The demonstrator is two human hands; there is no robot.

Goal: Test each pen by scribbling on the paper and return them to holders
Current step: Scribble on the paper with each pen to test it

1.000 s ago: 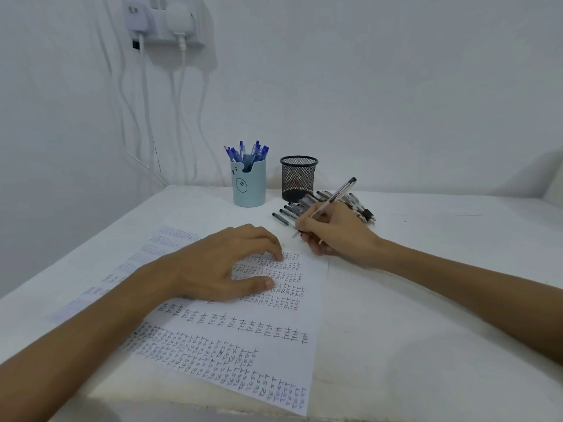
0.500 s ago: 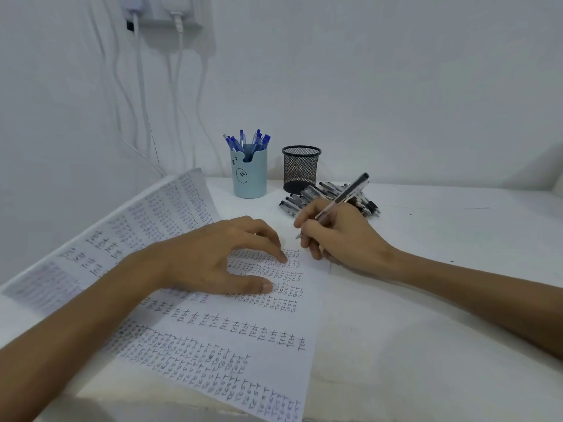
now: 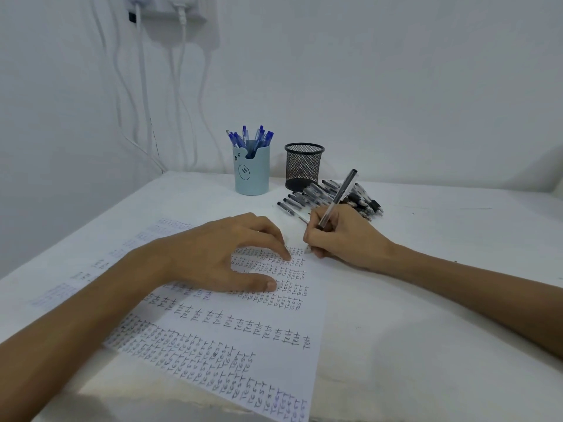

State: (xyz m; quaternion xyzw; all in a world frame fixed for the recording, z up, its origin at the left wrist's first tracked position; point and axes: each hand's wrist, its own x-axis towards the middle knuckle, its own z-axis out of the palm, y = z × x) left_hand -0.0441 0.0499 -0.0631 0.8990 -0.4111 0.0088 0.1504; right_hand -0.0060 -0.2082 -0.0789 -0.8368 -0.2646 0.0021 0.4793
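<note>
Two hands: left hand (image 3: 213,257) rests spread fingers (image 3: 274,242) on the paper (image 3: 237,345), right hand (image 3: 344,239) pinches a pen (image 3: 338,197).

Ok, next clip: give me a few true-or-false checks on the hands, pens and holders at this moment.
1. The right hand grips a pen with its tip at the paper. True.
2. The left hand lifts the paper up. False: it rests on the sheet, pressing it flat.
3. The blue holder holds blue pens. True.
4. The mesh holder is full of black pens. False: none stick out of it; they lie piled on the table beside it.
</note>
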